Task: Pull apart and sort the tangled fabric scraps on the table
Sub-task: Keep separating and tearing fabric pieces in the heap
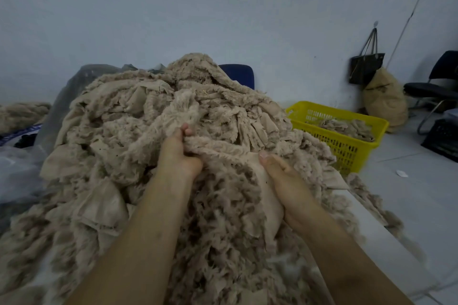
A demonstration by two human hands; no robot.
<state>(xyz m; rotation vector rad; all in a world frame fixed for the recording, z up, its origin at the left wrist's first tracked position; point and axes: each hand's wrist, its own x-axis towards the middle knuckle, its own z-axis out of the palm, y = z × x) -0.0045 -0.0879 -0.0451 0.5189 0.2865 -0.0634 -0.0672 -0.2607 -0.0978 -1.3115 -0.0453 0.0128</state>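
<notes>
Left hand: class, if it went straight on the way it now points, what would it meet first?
Probably more of the beige scrap heap, which rises right beyond the left hand; depth is unclear.

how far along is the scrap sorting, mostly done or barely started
Early. Done: a few scraps sit in the yellow basket. In hand: left hand and right hand each grip a fold of the pile. Left: almost the whole tangled pile.

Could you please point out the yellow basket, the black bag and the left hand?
yellow basket (343, 148): head view, front wall.
black bag (366, 68): head view, its body.
left hand (178, 153): head view, back of hand.
</notes>
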